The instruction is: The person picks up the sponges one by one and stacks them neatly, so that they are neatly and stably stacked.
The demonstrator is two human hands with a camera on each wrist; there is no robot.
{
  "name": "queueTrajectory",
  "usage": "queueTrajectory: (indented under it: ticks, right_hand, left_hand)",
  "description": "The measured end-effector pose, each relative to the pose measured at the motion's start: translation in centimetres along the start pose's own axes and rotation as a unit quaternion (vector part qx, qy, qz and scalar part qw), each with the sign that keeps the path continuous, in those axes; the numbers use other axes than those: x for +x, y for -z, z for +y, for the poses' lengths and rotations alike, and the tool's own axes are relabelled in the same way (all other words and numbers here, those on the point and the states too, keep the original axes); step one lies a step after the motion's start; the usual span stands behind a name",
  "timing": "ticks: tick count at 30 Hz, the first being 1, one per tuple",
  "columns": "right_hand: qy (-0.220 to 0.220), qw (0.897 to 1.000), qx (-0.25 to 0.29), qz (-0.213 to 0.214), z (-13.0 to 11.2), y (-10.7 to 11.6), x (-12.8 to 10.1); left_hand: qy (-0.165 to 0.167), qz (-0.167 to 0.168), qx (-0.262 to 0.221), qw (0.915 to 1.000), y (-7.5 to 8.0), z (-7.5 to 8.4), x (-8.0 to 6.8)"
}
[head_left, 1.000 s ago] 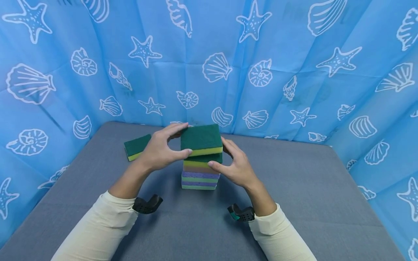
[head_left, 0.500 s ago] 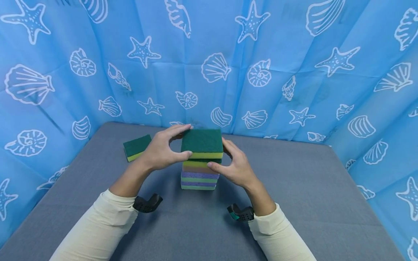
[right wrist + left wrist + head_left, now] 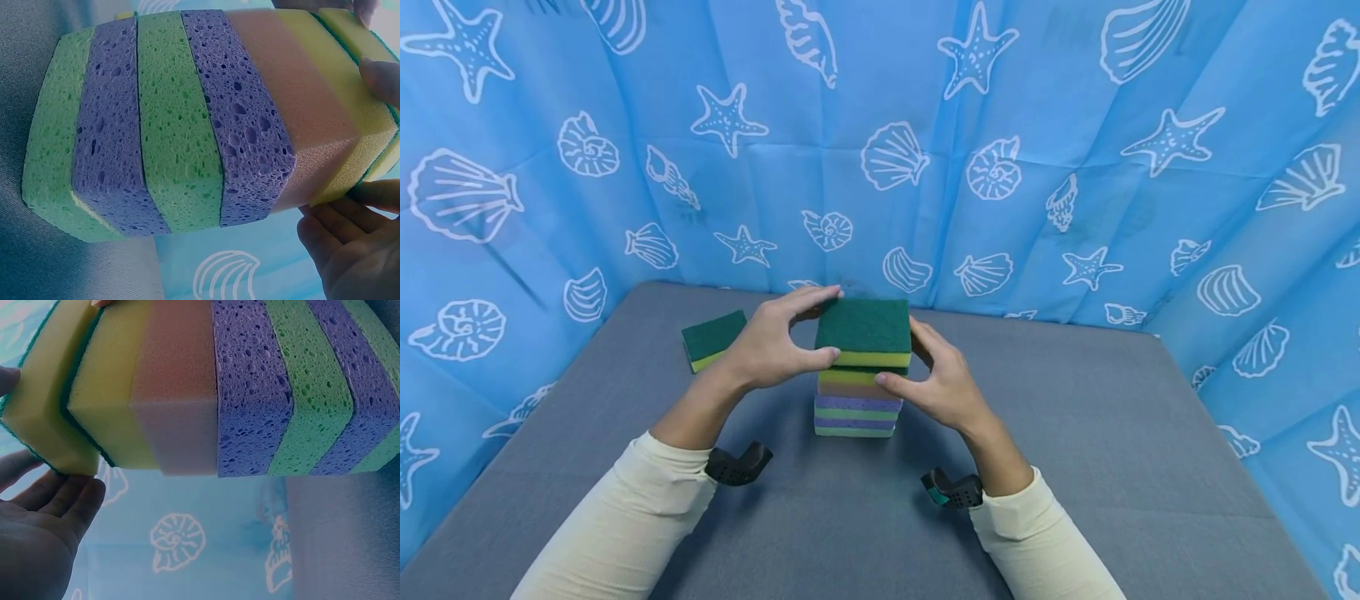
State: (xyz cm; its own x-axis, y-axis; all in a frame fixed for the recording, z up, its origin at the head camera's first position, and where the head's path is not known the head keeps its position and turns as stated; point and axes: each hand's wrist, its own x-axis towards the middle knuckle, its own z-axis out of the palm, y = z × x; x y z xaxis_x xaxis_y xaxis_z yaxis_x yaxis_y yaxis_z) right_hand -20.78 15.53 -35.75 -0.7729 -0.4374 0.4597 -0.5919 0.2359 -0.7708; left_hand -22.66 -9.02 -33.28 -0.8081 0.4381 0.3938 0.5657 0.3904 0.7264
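Note:
A stack of several sponges stands mid-table: purple and green layers low down, a pinkish one above, yellow-and-green scourers on top. The top green scourer sponge lies flat on the stack. My left hand pinches it, thumb on its near yellow side, fingers over the far edge. My right hand cups the stack's right side, its thumb on the near face of the second scourer and its fingers curled behind.
One more green-and-yellow scourer sponge lies on the grey table to the left of my left hand. A blue curtain with shells and starfish closes in the table at the back and both sides.
The top scourer sponge has come down from a raised, slightly tilted position and now sits flat on the stack. Both hands have stayed nearly where they were.

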Motion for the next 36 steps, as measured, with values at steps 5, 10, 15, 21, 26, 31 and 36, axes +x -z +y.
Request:
queueTrajectory:
  ticks: [5, 10, 15, 21, 26, 31, 36]
  right_hand:
    - [0.004, 1.0, 0.011, -0.003, 0.1, 0.0, 0.0]
    - [0.006, 1.0, 0.017, -0.004, 0.2, 0.0, 0.1]
    - [0.008, 1.0, 0.019, -0.005, 0.3, 0.1, 0.1]
    - [0.01, 1.0, 0.018, -0.006, 0.3, 0.2, 0.1]
    - [0.009, 1.0, 0.012, -0.007, 0.2, 0.3, 0.2]
    - [0.007, 1.0, 0.004, -0.006, 1.5, 0.3, 0.1]
    - [0.001, 1.0, -0.004, 0.003, 3.7, 0.6, -0.2]
  left_hand:
    - [0.004, -0.007, 0.001, 1.0, 0.0, 0.1, 0.1]
    - [0.004, -0.01, 0.001, 0.9999, 0.0, 0.1, 0.3]
    - [0.006, -0.011, 0.003, 0.9999, 0.0, 0.0, 0.4]
    - [0.007, -0.016, 0.003, 0.9998, 0.0, 0.1, 0.5]
    - [0.006, -0.019, 0.0, 0.9998, 0.0, 0.0, 0.5]
    - [0.01, -0.025, 0.003, 0.9996, 0.0, 0.0, 0.5]
    - [0.014, -0.029, 0.002, 0.9995, -0.1, 0.0, 0.5]
